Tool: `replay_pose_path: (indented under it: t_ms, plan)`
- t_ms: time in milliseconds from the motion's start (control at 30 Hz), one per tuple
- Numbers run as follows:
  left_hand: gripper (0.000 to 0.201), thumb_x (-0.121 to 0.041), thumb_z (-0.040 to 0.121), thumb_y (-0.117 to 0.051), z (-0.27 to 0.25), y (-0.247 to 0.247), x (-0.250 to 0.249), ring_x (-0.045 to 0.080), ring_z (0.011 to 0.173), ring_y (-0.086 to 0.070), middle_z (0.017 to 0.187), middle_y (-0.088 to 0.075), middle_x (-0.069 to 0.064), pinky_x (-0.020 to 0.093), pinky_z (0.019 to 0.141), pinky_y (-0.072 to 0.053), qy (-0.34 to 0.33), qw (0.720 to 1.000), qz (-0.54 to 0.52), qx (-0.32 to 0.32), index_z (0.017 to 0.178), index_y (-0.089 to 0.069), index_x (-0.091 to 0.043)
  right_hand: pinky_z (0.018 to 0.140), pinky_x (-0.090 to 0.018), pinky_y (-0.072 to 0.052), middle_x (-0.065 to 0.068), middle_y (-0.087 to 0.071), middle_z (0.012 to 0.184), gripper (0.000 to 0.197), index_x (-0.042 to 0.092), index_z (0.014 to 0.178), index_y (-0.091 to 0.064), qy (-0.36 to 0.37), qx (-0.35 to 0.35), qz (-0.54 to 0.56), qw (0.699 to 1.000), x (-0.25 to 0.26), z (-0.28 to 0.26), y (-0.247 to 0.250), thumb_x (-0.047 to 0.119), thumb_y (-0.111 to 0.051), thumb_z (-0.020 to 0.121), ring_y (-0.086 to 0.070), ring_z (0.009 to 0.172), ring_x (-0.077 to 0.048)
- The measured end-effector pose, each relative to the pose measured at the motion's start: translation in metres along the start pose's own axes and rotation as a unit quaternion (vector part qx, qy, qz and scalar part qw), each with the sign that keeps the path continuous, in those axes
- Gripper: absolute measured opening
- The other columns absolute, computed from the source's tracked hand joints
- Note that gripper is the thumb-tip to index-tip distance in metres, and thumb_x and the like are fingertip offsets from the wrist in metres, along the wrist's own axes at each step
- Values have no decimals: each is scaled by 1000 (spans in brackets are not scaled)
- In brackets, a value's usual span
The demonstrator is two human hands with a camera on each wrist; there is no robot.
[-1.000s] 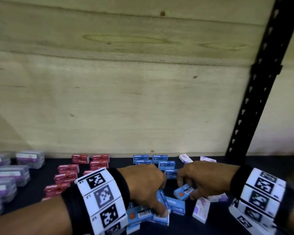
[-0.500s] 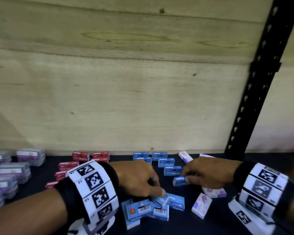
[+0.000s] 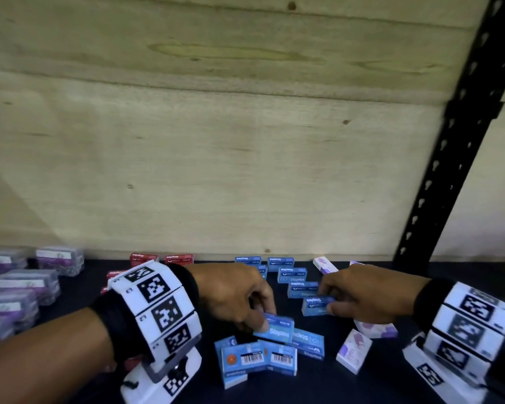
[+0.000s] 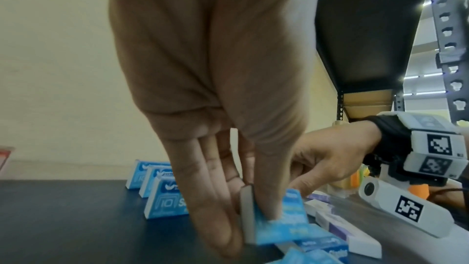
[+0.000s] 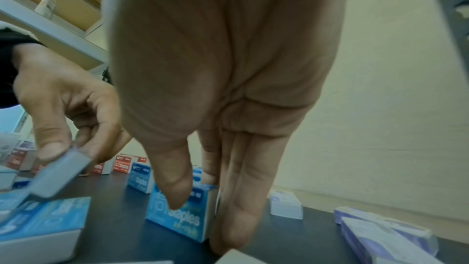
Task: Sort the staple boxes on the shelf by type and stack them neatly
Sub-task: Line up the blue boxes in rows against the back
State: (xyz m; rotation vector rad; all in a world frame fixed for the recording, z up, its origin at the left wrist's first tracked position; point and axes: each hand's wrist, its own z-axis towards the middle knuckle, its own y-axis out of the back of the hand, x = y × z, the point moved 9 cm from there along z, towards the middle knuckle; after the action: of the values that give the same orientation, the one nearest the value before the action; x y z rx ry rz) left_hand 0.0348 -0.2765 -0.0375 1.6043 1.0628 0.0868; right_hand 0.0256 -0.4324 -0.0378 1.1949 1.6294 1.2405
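Note:
On the dark shelf (image 3: pixel 169 339), a row of blue staple boxes (image 3: pixel 292 274) runs from the back wall toward me. My right hand (image 3: pixel 328 301) grips one blue box (image 3: pixel 317 306) upright at the front of that row, thumb in front and fingers behind (image 5: pixel 177 214). My left hand (image 3: pixel 264 319) pinches another blue box (image 3: pixel 274 330) by its edges, tilted just above a loose pile of blue boxes (image 3: pixel 260 357). The left wrist view shows that pinched box (image 4: pixel 279 220) between thumb and fingers.
Red staple boxes (image 3: pixel 161 258) stand at the back left. Clear-wrapped purple packs (image 3: pixel 27 284) fill the far left. White-and-purple boxes (image 3: pixel 353 355) lie loose near my right wrist. A plywood wall closes the back, and a black perforated upright (image 3: pixel 449 141) rises at the right.
My right hand has carried its blue box back to the front of the blue row and stood it up. My left hand has lifted one blue box off the loose pile.

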Motion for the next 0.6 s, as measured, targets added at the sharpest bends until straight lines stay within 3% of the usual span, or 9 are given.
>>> replay_pose_path:
  t_ms: [67, 133, 200, 333, 433, 600]
  plan:
    - [25, -30, 93, -67, 0, 8, 5, 4, 75, -65, 106, -71, -3, 13, 67, -48, 13, 999, 23, -33, 115, -66, -18, 73, -17, -38, 18, -56, 83, 24, 32, 116, -57, -4, -2, 0, 1000, -3, 2, 0, 43, -57, 95, -47, 75, 1]
    - [27, -32, 91, -69, 0, 16, 9, 1, 74, -59, 108, -69, -5, 10, 63, -42, 28, 995, 71, -71, 115, -66, -20, 73, -19, -38, 19, -52, 77, 18, 33, 108, -56, -8, -8, 1, 1000, -5, 5, 0, 43, -58, 94, -48, 74, 0]
    - [28, -31, 89, -72, 1, 19, 14, 4, 81, -58, 107, -68, -5, 9, 64, -41, 38, 991, 95, -90, 114, -68, -21, 73, -20, -39, 19, -55, 77, 14, 35, 100, -52, -7, -6, 12, 1000, -5, 7, -1, 45, -59, 93, -49, 71, 2]
    - [26, -29, 85, -77, 4, 14, 22, 9, 87, -63, 99, -68, -7, 19, 74, -49, 58, 989, 94, -96, 108, -69, -21, 73, -20, -41, 17, -58, 79, 16, 36, 96, -48, -2, 6, 26, 1000, -3, 6, -3, 47, -60, 93, -49, 69, 4]
    - [22, -30, 83, -78, 6, 14, 23, 8, 82, -62, 92, -66, -11, 18, 71, -47, 61, 988, 92, -106, 102, -68, -24, 71, -20, -39, 16, -57, 78, 16, 36, 97, -46, -2, 7, 26, 1000, -1, 7, -2, 47, -59, 94, -48, 68, 5]
    - [26, -32, 83, -77, 3, 15, 19, 8, 85, -62, 96, -66, -10, 20, 71, -47, 72, 986, 103, -109, 106, -67, -23, 68, -21, -38, 15, -56, 82, 18, 37, 99, -45, -12, 0, 31, 999, 2, 10, -2, 48, -58, 94, -48, 69, 3]
